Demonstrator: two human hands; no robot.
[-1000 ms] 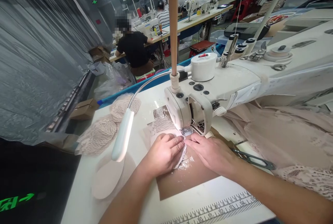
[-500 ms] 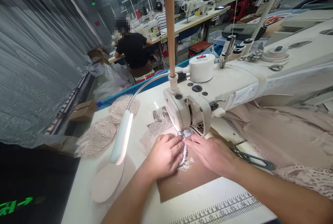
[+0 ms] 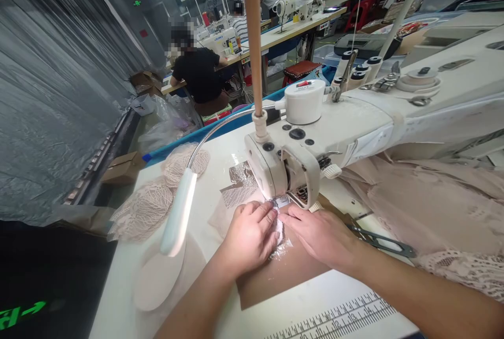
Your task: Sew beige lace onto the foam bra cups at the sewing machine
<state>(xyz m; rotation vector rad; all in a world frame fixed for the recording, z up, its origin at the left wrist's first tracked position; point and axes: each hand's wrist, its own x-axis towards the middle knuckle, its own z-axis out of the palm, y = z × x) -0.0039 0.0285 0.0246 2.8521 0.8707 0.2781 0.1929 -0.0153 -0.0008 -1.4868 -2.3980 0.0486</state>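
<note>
My left hand (image 3: pixel 252 234) has its fingers curled on a pale lace fabric piece (image 3: pixel 238 194), gripping it just in front of the presser foot. My right hand (image 3: pixel 318 231) lies with fingers stretched out flat, its fingertips touching the same work from the other side. Both sets of fingertips nearly meet below the head of the white sewing machine (image 3: pixel 268 166). Under the hands lies a brown sheet (image 3: pixel 275 281), with shiny clear film or tape near the fingers. The stitched edge and the needle are mostly hidden.
A lit gooseneck lamp (image 3: pixel 179 213) hangs left of my hands. Lace cups (image 3: pixel 144 208) and smooth beige round pieces (image 3: pixel 159 281) lie on the left. Beige fabric (image 3: pixel 413 202) is heaped at right, beside a dark metal tool (image 3: pixel 388 243). A person (image 3: pixel 199 74) sits at another machine beyond.
The view has shifted slightly, moving the lamp and lace cups a little left in the picture. Both hands stay at the presser foot, with only small finger movement.
</note>
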